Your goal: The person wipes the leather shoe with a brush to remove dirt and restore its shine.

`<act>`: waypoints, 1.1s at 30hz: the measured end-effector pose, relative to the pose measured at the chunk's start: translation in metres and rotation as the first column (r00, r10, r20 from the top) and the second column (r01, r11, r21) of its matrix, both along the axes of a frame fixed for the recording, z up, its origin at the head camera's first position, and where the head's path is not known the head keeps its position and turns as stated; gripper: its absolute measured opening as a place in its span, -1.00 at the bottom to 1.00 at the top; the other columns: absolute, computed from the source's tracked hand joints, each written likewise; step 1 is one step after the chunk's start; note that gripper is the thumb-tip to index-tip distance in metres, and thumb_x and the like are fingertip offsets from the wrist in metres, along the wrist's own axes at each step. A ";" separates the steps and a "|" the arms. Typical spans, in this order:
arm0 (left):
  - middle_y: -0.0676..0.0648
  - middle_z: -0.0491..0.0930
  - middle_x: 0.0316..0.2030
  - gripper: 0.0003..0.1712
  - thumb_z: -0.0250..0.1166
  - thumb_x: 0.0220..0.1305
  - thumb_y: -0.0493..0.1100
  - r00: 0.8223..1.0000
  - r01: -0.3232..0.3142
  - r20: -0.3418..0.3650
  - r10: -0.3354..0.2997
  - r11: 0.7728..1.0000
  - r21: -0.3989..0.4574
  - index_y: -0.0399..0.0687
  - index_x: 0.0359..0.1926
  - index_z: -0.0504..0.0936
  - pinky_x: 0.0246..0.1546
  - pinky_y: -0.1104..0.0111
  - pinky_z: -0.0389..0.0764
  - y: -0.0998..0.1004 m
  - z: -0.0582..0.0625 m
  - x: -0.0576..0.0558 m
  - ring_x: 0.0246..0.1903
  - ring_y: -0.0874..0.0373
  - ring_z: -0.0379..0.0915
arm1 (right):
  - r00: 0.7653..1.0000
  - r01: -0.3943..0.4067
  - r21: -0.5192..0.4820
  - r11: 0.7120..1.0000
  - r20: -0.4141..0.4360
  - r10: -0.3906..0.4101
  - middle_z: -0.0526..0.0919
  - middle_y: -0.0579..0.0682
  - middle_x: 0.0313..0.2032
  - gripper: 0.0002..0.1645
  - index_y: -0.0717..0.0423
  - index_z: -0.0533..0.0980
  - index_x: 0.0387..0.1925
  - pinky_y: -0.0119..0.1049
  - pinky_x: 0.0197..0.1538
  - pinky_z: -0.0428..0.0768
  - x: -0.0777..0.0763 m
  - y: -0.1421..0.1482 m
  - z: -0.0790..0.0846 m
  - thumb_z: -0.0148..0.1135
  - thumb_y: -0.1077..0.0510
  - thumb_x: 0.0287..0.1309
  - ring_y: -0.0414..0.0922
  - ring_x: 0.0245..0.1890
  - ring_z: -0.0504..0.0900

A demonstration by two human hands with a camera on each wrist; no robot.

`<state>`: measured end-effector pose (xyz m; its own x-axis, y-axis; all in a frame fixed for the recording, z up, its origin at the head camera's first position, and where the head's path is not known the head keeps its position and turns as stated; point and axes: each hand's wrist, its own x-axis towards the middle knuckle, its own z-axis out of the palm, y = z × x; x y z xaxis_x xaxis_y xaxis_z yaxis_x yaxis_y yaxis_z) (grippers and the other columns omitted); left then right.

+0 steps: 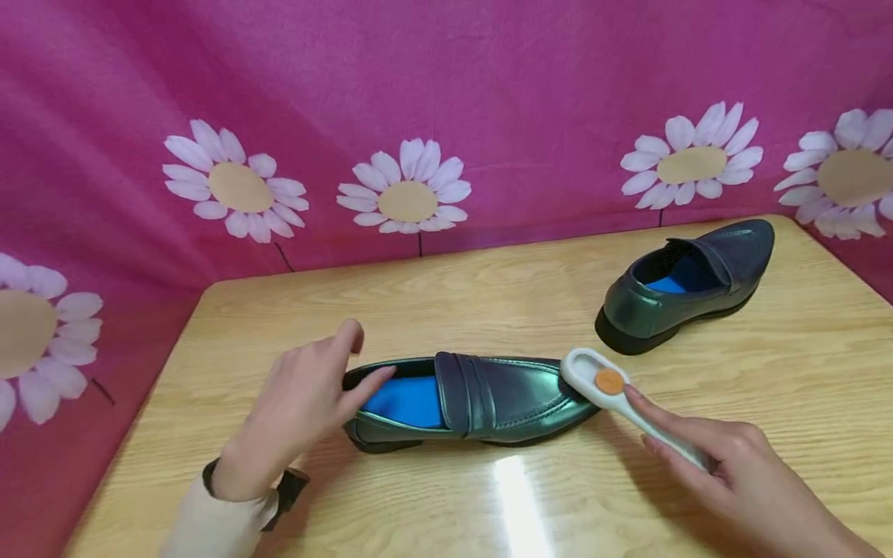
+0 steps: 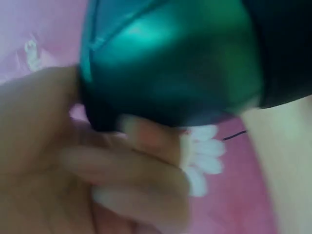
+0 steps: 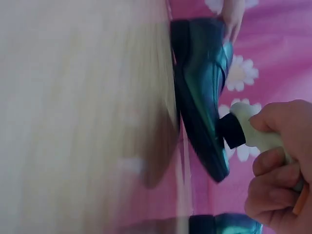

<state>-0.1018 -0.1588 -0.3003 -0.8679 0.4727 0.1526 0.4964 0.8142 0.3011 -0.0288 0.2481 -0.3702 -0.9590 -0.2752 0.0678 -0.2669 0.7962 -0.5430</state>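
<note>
A shiny dark green loafer [image 1: 523,395] with a blue insole [image 1: 408,401] lies sideways, its toe to the right. My left hand [image 1: 300,395] is at its heel, thumb over the shoe's opening and index finger raised apart from it. The left wrist view shows the heel [image 2: 170,68] large and close to loosely bent, blurred fingers [image 2: 151,141]. My right hand [image 1: 732,457] grips a white-handled brush [image 1: 652,426] with an orange button [image 1: 610,380]. In the right wrist view its dark bristles [image 3: 231,130] meet the upper near the toe.
A matching loafer [image 1: 684,283] stands at the back right of the wooden table [image 1: 314,310], its toe pointing to the far right corner. Behind and to the left hangs a magenta cloth [image 1: 523,93] printed with white daisies. A black band [image 1: 284,496] circles the left wrist.
</note>
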 end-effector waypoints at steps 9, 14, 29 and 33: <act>-0.07 0.36 -0.51 -0.67 0.04 0.39 0.03 0.832 -0.260 0.476 0.284 0.958 -0.118 -0.10 -0.03 0.44 -0.53 0.27 0.29 -0.009 0.002 -0.005 -0.50 0.08 0.33 | 0.979 0.036 0.137 0.990 -0.206 -0.007 0.70 -0.20 -0.32 -0.20 -0.26 0.29 0.38 -0.21 -0.29 0.65 0.001 -0.003 0.004 0.37 0.14 0.13 -0.31 -0.43 0.60; -0.04 0.33 -0.58 -0.76 -0.05 0.41 -0.10 0.870 -0.181 0.442 0.218 0.976 -0.125 -0.10 -0.08 0.45 -0.53 0.28 0.27 -0.012 0.005 -0.002 -0.57 0.11 0.30 | 0.990 -0.129 0.069 0.989 -0.051 0.132 0.69 -0.07 -0.04 -0.28 -0.18 0.31 0.38 -0.21 -0.23 0.65 0.008 -0.010 -0.007 0.31 0.05 0.20 -0.29 -0.24 0.68; 0.00 0.28 -0.69 -0.49 0.11 0.37 -0.07 0.862 -0.167 0.467 0.197 0.980 -0.105 0.05 0.32 0.42 -0.60 0.31 0.24 -0.010 0.007 0.001 -0.76 0.15 0.16 | 0.992 -0.119 -0.006 0.993 0.029 0.119 0.69 -0.09 -0.06 -0.33 -0.12 0.31 0.37 -0.40 -0.25 0.61 0.005 -0.011 -0.008 0.25 0.07 0.25 -0.35 -0.30 0.61; -0.03 0.35 -0.53 -0.52 0.03 0.38 -0.15 0.885 -0.143 0.437 0.163 0.987 -0.077 0.00 0.29 0.45 -0.54 0.29 0.25 -0.014 0.004 -0.006 -0.63 0.13 0.21 | 0.997 -0.056 0.027 0.998 -0.059 0.057 0.68 -0.05 -0.03 -0.31 -0.17 0.31 0.37 -0.25 -0.21 0.65 0.004 -0.011 -0.004 0.28 0.11 0.23 -0.21 -0.24 0.69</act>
